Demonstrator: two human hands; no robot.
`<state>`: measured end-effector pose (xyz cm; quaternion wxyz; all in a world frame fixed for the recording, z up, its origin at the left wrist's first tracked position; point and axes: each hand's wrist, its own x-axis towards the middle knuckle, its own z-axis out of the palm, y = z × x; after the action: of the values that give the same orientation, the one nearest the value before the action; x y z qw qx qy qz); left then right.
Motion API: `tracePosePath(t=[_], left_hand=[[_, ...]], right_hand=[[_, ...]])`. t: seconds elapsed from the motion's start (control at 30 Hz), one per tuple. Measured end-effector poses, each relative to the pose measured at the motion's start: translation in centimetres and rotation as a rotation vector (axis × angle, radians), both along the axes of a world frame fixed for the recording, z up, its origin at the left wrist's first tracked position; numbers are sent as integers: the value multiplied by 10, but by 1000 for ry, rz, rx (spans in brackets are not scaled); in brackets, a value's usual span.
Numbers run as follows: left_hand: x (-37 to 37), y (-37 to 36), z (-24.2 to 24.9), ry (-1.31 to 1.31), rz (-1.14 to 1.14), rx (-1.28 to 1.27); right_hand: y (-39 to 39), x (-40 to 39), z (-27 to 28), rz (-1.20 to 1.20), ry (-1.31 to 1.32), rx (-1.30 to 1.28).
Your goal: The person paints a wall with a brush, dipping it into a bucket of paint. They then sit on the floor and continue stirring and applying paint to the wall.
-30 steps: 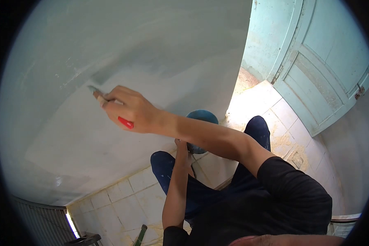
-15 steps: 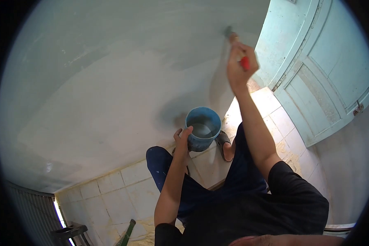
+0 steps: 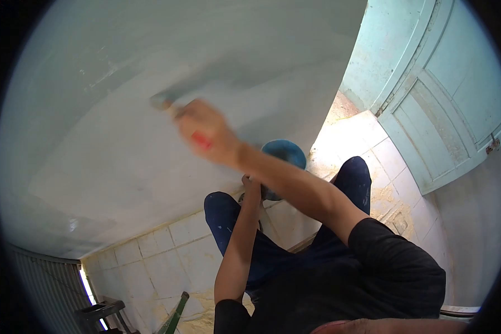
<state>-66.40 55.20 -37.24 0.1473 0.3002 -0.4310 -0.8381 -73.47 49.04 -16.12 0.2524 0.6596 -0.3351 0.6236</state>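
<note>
My right hand (image 3: 209,131), blurred by motion, is closed around a paintbrush (image 3: 161,101) with a red handle end. The bristles touch the grey-white wall (image 3: 94,161), where a darker wet-looking streak runs off to the right. Below my right forearm, a blue bucket (image 3: 284,147) stands between my knees, partly covered by that arm. My left hand (image 3: 251,182) holds the bucket by its left side; most of its fingers are hidden. What the bucket contains is hard to see now.
A pale blue-green door (image 3: 440,128) stands open at the right. White floor tiles (image 3: 172,236) with yellowish stains lie beneath me. At the lower left are a dark stool-like object (image 3: 103,309), a green stick-like object (image 3: 178,314) and a corrugated grey panel (image 3: 44,284).
My right hand has swept the paintbrush leftward and down across the wall, leaving a darker streak. My right forearm now crosses in front of the bucket. My left hand stays at the bucket.
</note>
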Motion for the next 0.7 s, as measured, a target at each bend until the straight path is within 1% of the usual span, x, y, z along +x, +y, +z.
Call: tracePosePath(t=[0.03,0.07,0.1,0.17,0.23,0.3,0.33,0.4,0.43,0.5,0.57,0.63,0.7], left_hand=[[3,7,27,-36,50,1],[3,11,41,-73,95,3],[1,9,38,-71,91,8],[1,2,27,-43,48,13],[4,8,39,-55,51,9],[6,8,40,-66,61,0],[5,4,35,-25,38,9],[1,0,30,24,15,13],[0,-1,29,26,11,8],[-1,3,32,19,6,0],[1,11,46,-73,64,-31],[0,5,28,-49,51,-13],[-5,-6,6,-18,40,6]], right_hand=[[1,-22,-1,-83,-73,-29],[12,-37,2,-96,-145,-32],[24,-53,4,-114,-216,-35],[45,-91,-1,-214,-227,-60],[70,-125,0,-309,-226,-133],[94,-155,-4,-514,-297,-134],[103,-163,-9,-512,-292,-135],[117,-168,-10,-754,-447,-214],[116,-162,-10,-751,-445,-217],[103,-138,-17,-739,-270,-235],[65,-109,-29,-635,-137,-192],[45,-54,-27,-605,-129,-23],[31,-25,-31,-422,-102,49]])
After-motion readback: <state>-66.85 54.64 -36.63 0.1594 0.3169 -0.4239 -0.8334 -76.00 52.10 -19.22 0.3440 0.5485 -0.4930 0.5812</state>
